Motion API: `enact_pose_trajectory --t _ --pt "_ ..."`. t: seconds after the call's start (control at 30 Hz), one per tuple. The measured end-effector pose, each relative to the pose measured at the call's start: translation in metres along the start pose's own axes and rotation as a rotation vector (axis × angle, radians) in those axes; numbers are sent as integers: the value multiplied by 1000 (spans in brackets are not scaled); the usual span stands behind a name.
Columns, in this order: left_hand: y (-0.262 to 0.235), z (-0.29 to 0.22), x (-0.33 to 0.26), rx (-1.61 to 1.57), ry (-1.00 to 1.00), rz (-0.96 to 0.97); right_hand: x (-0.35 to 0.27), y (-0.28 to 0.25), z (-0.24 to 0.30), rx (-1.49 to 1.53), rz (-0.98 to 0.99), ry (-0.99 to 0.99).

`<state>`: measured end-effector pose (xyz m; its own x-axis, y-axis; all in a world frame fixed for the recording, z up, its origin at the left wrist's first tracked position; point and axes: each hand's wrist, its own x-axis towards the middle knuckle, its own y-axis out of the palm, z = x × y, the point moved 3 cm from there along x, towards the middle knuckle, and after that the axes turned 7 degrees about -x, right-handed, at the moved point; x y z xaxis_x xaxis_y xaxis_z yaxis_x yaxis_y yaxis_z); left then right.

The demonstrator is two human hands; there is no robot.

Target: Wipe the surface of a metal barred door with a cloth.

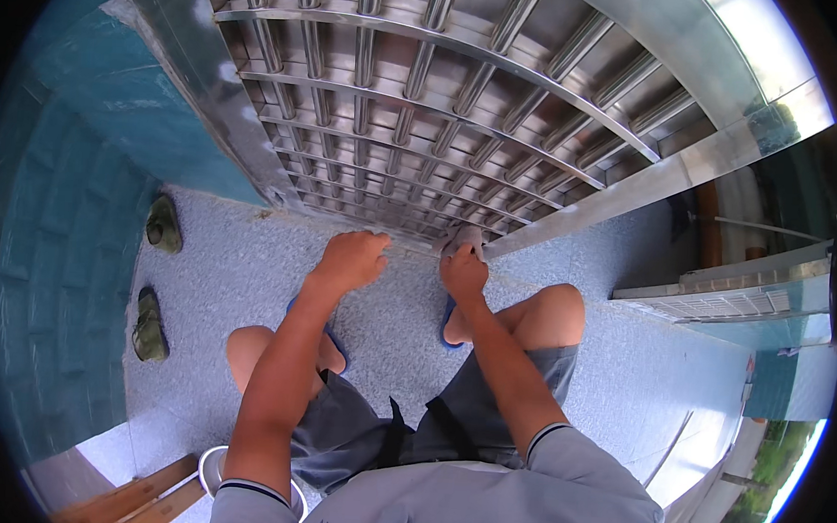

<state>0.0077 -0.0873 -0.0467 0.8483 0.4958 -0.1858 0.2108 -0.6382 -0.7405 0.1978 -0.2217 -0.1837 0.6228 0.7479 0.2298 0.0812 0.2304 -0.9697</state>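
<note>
My right hand (463,273) is closed on a greyish-brown cloth (463,237), which it presses against the bottom corner of a barred stainless-steel door (427,101). To its left, my left hand (350,258) hangs above the floor just in front of the door's lower edge. Its fingers are curled in, and nothing shows in them. Polished upright bars and flat crosspieces cover the door panel.
Two dark green shoes (150,323) lie by the teal tiled wall (49,271) at left. A white bucket (211,468) and a wooden stool (132,497) stand behind my left arm. Speckled grey floor (219,279) runs through the doorway at right.
</note>
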Motion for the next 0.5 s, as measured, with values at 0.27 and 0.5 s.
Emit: enact_pose_trajectory --t 0.27,0.5 --pt "-3 -7 4 -4 -10 29 3 17 -4 89 281 249" --pt "-3 -2 -1 16 0 0 0 29 -20 1317 677 773"
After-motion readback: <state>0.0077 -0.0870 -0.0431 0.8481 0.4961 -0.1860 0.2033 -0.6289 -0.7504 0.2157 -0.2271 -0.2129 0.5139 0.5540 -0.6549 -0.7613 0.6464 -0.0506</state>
